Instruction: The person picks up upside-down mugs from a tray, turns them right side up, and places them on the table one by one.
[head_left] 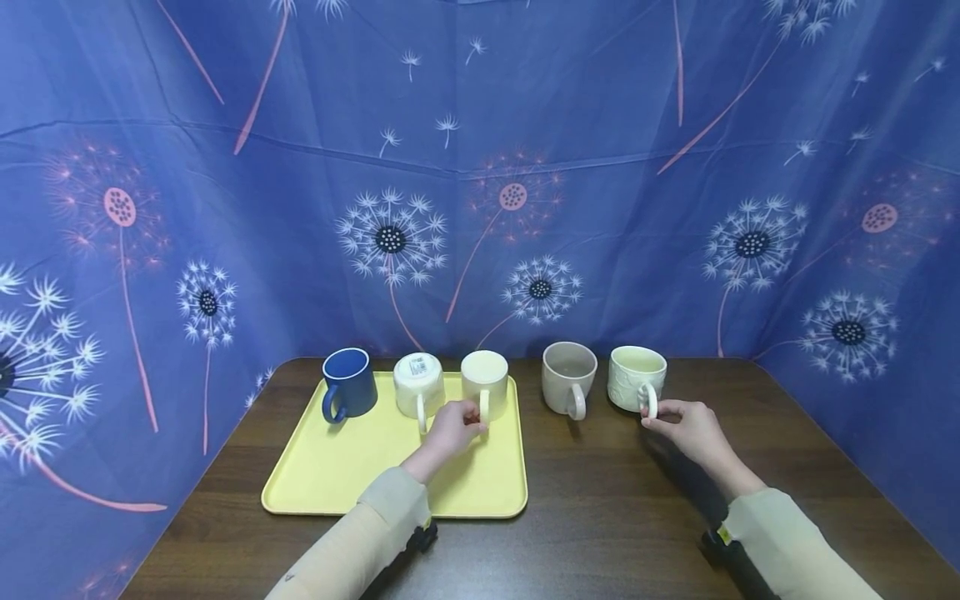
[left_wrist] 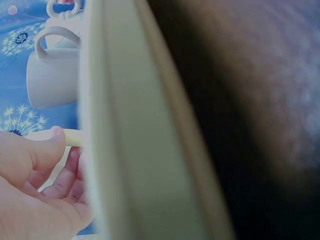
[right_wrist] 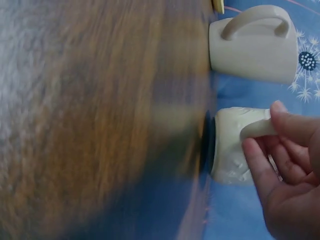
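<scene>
Yellow tray (head_left: 337, 475): flat on the brown table (head_left: 592, 508), carrying three mugs along its far edge, perhaps lined up to leave the near part easy to reach over.
Blue mug (head_left: 356, 387): far-left on the tray, mouth up, handle turned towards the near left, no hand on it.
White mug (head_left: 420, 392): middle of the row and upside down, labelled base facing up; maybe flipped to show that label, hard to say.
Cream mug (head_left: 480, 375): right end of the tray row, apparently upright, and here's the left hand (head_left: 450, 429) on its handle, thumb pressed on one side, fingers curled on the other. That pinch suits a slim loop and keeps the rim untouched.
Grey-beige mug (head_left: 558, 387): off the tray, on bare wood, upright, handle facing the person, untouched, between the two gripped mugs.
Pale green mug (head_left: 626, 387): far right, raised pattern on its wall, handle pinched between thumb and fingertips of the right hand (head_left: 690, 429). Near-facing handle, short reach! A dark strip beneath makes full contact with the table hard to call.
</scene>
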